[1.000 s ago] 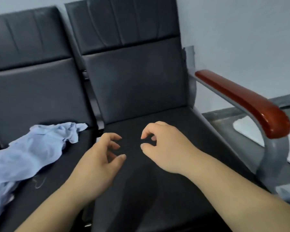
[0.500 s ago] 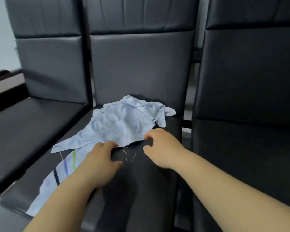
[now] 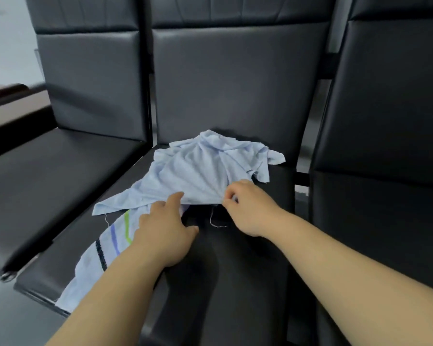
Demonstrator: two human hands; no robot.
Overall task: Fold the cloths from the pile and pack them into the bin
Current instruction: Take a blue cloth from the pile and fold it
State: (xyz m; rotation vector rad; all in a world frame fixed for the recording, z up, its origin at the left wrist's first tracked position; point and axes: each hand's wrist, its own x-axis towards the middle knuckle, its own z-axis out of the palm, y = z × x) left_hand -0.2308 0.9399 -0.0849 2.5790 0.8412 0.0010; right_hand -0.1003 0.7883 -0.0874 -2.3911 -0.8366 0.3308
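As the crumpled pale blue cloth (image 3: 198, 171) lay on the black seat (image 3: 235, 270), its near hem was taken.
It was pinched by the right hand (image 3: 248, 211). The forefinger of the left hand (image 3: 165, 231) was laid straight on it, thumb spread. The thin, limp weave might be dragged up with the striped cloth (image 3: 103, 248) beneath, since they overlapped.

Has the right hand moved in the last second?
Yes. The right hand went left, from the neighbouring seat to the near edge of the light blue cloth, which it now pinches.
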